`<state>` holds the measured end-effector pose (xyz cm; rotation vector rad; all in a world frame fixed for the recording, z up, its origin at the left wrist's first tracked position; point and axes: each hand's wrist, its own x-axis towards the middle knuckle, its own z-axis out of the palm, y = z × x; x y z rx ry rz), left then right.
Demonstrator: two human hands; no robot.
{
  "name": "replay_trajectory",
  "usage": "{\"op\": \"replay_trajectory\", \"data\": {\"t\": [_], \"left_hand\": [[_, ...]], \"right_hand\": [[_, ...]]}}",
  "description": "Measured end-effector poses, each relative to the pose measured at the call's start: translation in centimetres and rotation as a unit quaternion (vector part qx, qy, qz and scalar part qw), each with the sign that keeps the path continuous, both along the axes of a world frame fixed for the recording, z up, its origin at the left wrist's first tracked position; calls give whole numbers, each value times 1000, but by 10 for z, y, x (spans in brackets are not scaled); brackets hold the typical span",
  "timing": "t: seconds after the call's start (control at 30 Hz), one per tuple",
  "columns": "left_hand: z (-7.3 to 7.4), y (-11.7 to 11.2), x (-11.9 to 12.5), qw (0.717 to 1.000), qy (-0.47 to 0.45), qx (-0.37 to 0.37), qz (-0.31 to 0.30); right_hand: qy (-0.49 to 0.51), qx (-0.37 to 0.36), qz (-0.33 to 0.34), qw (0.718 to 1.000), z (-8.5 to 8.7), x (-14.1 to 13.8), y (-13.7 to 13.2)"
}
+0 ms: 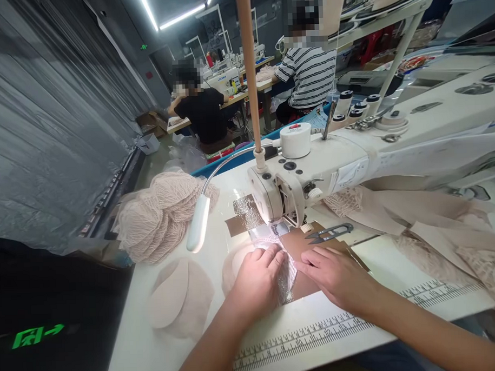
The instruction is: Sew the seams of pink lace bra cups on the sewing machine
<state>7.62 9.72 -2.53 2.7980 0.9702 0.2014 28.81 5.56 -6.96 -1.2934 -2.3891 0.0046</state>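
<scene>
My left hand [257, 280] presses down on a beige fabric piece [229, 270] below the sewing machine's needle area, its fingers bent and close together. A pale lace edge [291, 270] of that piece shows brightly lit between my two hands. Thumb and forefinger of my right hand [335, 274] pinch this edge from the right, while the other fingers curl over the brown plate cover [308, 289]. Right above the hands stands the sewing machine head [276, 192]; the needle itself is hard to make out. Thread snips [330, 233] lie just beyond my right fingers.
Left of the machine lie a stack of beige lace pieces [159, 215] and rounded beige pieces [180, 299]. A small lamp [198, 222] bends over the table. Joined beige fabric [427, 222] spreads at right. A printed ruler [301, 338] runs along the front edge. Two people sit further back.
</scene>
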Motion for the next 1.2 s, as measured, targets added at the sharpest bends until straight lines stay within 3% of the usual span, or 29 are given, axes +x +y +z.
{"op": "replay_trajectory", "data": {"t": [0.2, 0.37, 0.6, 0.87, 1.2], "left_hand": [[0, 3, 2, 1000, 5, 4, 0], [-1, 8, -2, 1000, 18, 2, -9], [-5, 33, -5, 999, 38, 18, -24], [-5, 62, -6, 998, 44, 35, -42], [-9, 46, -8, 996, -19, 48, -67]], "right_hand": [[-5, 20, -2, 1000, -4, -1, 0], [-8, 33, -1, 999, 3, -4, 3], [-26, -30, 1, 999, 21, -9, 18], [-53, -44, -30, 997, 25, -16, 39], [-20, 37, -32, 999, 16, -15, 39]]}}
